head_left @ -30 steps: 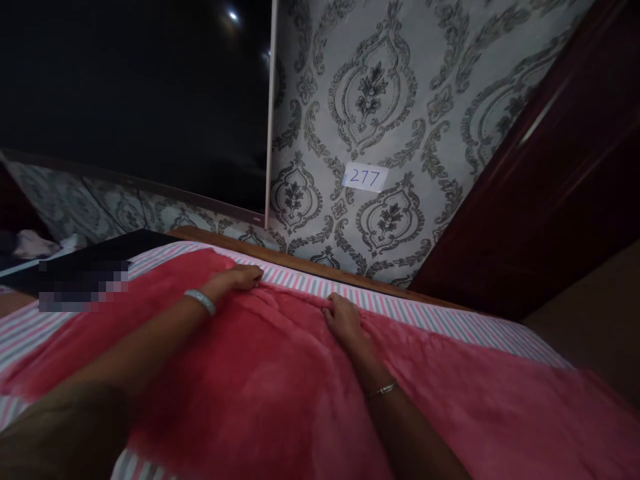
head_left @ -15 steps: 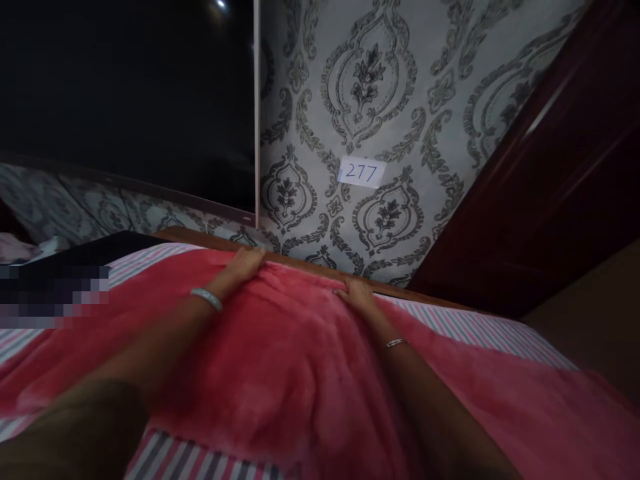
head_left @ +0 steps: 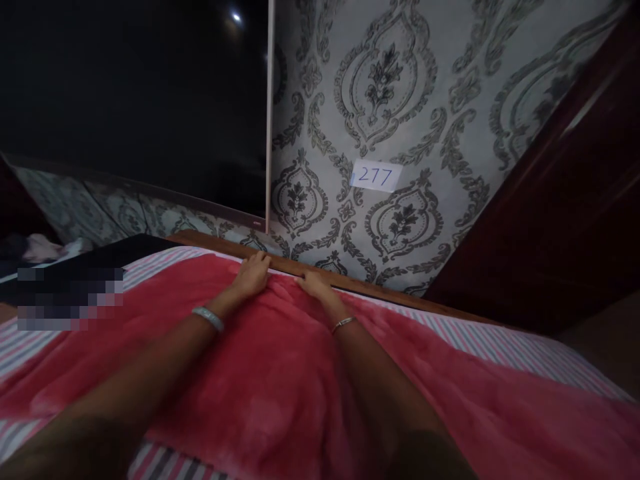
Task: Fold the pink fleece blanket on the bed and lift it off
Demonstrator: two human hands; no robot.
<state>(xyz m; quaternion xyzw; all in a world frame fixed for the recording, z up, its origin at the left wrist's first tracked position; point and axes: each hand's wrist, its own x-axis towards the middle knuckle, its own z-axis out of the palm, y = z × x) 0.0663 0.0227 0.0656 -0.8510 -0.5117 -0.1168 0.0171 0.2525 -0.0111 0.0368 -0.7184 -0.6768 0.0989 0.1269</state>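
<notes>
A red plush blanket [head_left: 240, 373] lies rumpled over a striped sheet [head_left: 480, 340]. My left hand [head_left: 253, 273], with a pale bracelet on its wrist, is at the blanket's far edge, its fingers bent over the fabric. Close by to the right, my right hand [head_left: 317, 287] is closed on the same edge, a thin silver bracelet on that wrist. The fingertips of both hands are partly hidden. Folds run through the blanket between and below the two arms.
A wooden ledge [head_left: 400, 297] runs along the wall behind the sheet. A large dark television [head_left: 135, 100] hangs at left. Patterned wallpaper [head_left: 385, 80] bears a paper marked 277 [head_left: 376, 176]. Dark red glossy furniture [head_left: 550, 200] slants down at right; a black surface [head_left: 140, 250] lies at left.
My right hand has moved left along the blanket's far edge, nearer my left hand. My left hand stays at about the same place. The view has shifted slightly left.
</notes>
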